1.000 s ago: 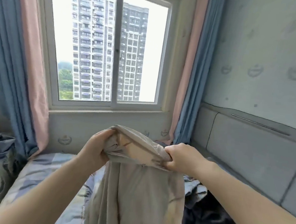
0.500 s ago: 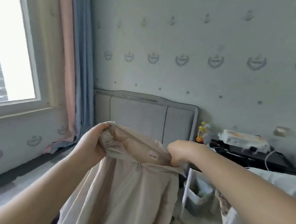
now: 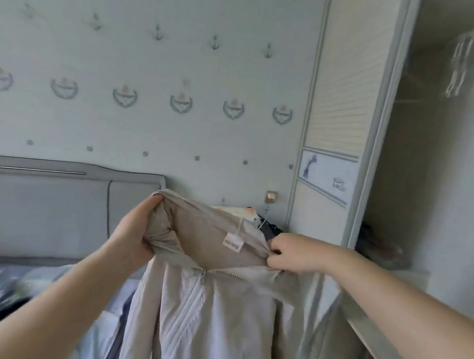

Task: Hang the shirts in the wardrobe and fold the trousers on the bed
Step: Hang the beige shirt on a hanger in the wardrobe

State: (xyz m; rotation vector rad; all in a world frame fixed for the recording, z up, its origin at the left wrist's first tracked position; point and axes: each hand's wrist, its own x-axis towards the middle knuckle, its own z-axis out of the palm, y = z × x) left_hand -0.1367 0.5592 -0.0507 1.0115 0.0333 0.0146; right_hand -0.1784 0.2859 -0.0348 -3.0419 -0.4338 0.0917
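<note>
A beige zip-front shirt (image 3: 209,312) hangs in front of me, held up by its collar. My left hand (image 3: 133,236) grips the bunched left side of the collar. My right hand (image 3: 289,251) pinches the right side of the collar near the zip. A small white label dangles inside the neck. The open wardrobe (image 3: 432,170) stands at the right, with pale hangers (image 3: 462,66) on its rail at the top right. The bed (image 3: 11,295) with blue patterned bedding lies at the lower left, below the shirt.
A grey padded headboard (image 3: 60,206) stands against the wallpapered wall at the left. A bedside table with clutter (image 3: 255,217) sits behind the shirt, between headboard and wardrobe. The wardrobe's sliding door (image 3: 338,116) is pushed left. Dark items (image 3: 379,248) lie on a wardrobe shelf.
My view has swung right, from the window past the headboard to the wardrobe. Both hands keep the same grip on the collar, and the shirt has come round with me.
</note>
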